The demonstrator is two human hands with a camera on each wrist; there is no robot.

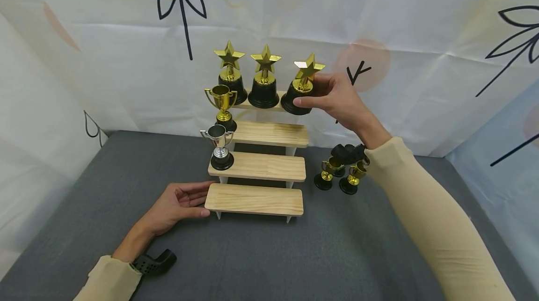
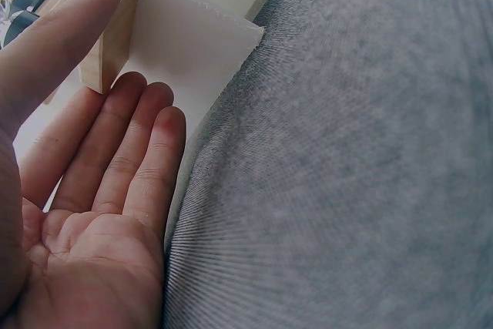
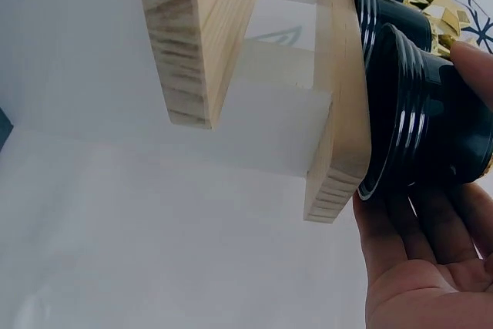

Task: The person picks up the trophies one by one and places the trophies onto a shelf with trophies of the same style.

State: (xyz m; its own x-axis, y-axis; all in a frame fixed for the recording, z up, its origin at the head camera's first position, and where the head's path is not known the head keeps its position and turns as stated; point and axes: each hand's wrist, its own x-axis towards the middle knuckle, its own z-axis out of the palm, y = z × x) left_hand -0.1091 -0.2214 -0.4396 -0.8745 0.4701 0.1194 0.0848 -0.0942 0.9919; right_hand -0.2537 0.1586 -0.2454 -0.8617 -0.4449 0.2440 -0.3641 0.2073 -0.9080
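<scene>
My right hand point(image 1: 338, 99) holds a gold star trophy point(image 1: 304, 86) by its black base at the right end of the wooden stand's top step. In the right wrist view the black base point(image 3: 431, 113) meets the step's edge, thumb on one side and fingers on the other. Two more star trophies point(image 1: 264, 81) stand to its left. My left hand point(image 1: 178, 205) lies beside the left end of the bottom step point(image 1: 254, 199), fingers extended. In the left wrist view its fingertips reach the white support point(image 2: 189, 40) under the step.
A gold cup trophy point(image 1: 222, 104) is at the left of the second step, and a silver cup trophy point(image 1: 220, 144) at the left of the third. Several small gold cups point(image 1: 324, 175) stand on the grey table point(image 1: 168, 156), right of the stand. White patterned cloth point(image 1: 294, 1) hangs behind.
</scene>
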